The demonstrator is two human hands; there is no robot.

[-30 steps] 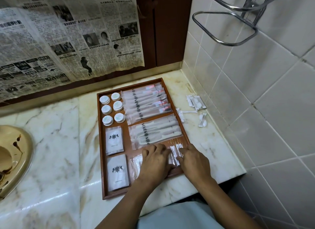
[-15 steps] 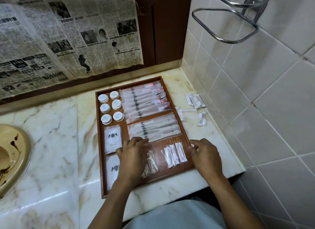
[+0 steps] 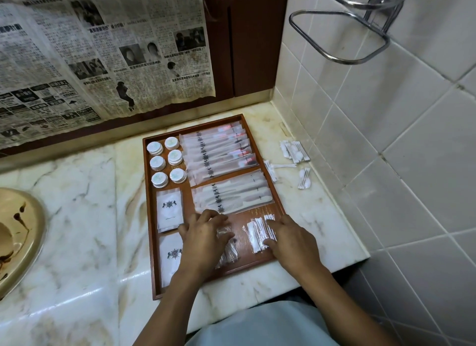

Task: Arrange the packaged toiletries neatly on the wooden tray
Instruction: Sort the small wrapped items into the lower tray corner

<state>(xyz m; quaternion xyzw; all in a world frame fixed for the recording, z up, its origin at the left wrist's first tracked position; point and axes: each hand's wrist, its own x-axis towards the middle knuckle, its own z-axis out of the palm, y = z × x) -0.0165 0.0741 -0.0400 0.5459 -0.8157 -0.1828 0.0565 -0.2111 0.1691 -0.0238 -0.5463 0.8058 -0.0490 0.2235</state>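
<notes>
Both hands are resting flat, palms down, fingers spread, in the near right section of the wooden tray, lower centre of frame. Left hand is pressing on a bunch of clear packets; right hand is sitting with fingertips on the row of cotton swab packets. Neither is clamped on anything. A bare strip of tray floor is showing between the two hands.

Just above the hands: comb packets, then toothbrush packets. Round caps are sitting at the tray's upper left, white sachets below them, the lower one partly under the left wrist.

Tray's right edge is lying near loose swab packets on the marble surface; tiled wall close beyond. Wide open surface left of the tray, up to the sink.
</notes>
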